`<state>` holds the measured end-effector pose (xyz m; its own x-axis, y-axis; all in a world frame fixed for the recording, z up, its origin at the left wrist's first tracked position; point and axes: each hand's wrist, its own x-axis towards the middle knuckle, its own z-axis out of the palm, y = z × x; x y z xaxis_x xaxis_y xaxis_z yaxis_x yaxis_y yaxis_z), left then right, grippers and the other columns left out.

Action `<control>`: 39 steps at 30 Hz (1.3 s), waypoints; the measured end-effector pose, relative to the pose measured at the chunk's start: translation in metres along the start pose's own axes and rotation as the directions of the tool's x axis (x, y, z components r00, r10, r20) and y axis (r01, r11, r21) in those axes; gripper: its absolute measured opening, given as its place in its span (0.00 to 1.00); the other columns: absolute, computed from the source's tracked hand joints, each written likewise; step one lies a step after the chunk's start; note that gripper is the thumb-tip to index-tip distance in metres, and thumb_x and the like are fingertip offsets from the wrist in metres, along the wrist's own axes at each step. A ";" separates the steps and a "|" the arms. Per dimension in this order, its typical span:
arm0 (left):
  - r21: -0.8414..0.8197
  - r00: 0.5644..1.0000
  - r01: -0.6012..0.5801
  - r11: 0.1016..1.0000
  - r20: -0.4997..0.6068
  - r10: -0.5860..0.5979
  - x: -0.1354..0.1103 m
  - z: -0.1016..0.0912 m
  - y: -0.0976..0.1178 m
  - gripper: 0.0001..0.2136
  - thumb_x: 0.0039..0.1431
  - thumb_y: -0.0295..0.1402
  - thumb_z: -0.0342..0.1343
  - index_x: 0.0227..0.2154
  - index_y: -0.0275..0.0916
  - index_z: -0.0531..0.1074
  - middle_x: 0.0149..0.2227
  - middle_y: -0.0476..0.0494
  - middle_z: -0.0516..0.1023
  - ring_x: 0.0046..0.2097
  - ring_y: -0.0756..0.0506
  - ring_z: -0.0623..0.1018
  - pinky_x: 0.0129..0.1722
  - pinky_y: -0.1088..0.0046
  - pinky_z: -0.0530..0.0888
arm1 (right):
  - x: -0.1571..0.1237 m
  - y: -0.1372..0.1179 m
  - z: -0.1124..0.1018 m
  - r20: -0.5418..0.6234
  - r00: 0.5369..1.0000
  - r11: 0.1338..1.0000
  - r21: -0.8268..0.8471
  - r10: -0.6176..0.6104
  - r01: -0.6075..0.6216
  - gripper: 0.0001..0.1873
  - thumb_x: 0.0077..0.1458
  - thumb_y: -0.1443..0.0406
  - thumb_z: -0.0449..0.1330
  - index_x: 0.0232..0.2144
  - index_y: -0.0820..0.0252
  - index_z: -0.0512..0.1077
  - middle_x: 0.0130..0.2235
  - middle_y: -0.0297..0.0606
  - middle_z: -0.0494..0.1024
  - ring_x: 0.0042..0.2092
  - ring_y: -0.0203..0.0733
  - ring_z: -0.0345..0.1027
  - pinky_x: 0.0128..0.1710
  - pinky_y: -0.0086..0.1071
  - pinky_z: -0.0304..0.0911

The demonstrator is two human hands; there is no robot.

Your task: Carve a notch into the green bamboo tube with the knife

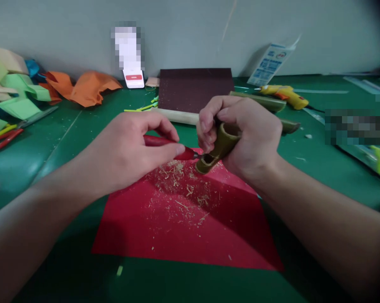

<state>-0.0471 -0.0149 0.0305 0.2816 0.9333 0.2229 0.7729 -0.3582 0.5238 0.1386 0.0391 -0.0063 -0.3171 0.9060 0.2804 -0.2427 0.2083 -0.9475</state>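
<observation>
My left hand is closed around the red handle of a carving tool. Its short dark metal shaft points right and reaches the notch near the lower end of a bamboo tube; the tip itself is hidden. My right hand grips this green-brown tube, which tilts with its round open end up and toward the right. Curled fingers cover part of its far side. Beneath both hands lies a red sheet, strewn with pale shavings.
Behind my hands are a dark brown board, a pale rod and split bamboo pieces. A yellow glue gun lies at right. On the left are red-handled scissors and orange crumpled material. A lit phone leans on the wall.
</observation>
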 end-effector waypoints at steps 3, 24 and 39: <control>0.048 1.000 0.006 0.999 0.020 -0.007 -0.009 -0.005 0.007 0.05 0.60 0.33 0.57 0.38 0.42 0.75 0.27 0.56 0.78 0.25 0.54 0.73 0.22 0.79 0.69 | -0.002 0.001 0.000 0.008 1.000 1.000 -0.010 0.006 -0.006 0.10 0.50 0.64 0.53 0.19 0.54 0.69 0.17 0.35 0.64 0.20 0.41 0.55 0.19 0.35 0.50; 0.336 0.860 -0.352 0.873 -0.251 0.444 -0.010 0.015 0.015 0.05 0.52 0.28 0.61 0.33 0.37 0.73 0.34 0.46 0.76 0.35 0.47 0.76 0.32 0.74 0.71 | -0.007 0.002 0.008 -0.079 0.995 0.998 -0.017 -0.067 0.066 0.11 0.55 0.67 0.52 0.23 0.59 0.71 0.19 0.33 0.62 0.22 0.38 0.56 0.20 0.32 0.50; 0.314 0.887 -0.318 0.895 -0.234 0.397 -0.007 0.017 0.024 0.05 0.53 0.29 0.62 0.31 0.35 0.71 0.29 0.45 0.72 0.32 0.46 0.75 0.29 0.72 0.71 | -0.007 0.006 0.005 -0.086 0.994 0.997 -0.039 -0.066 0.063 0.11 0.52 0.70 0.52 0.23 0.56 0.71 0.20 0.34 0.67 0.22 0.38 0.57 0.23 0.33 0.52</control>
<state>-0.0210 -0.0293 0.0279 0.4238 0.6801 0.5982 0.7804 -0.6094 0.1401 0.1348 0.0319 -0.0130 -0.2209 0.9185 0.3279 -0.2262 0.2787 -0.9333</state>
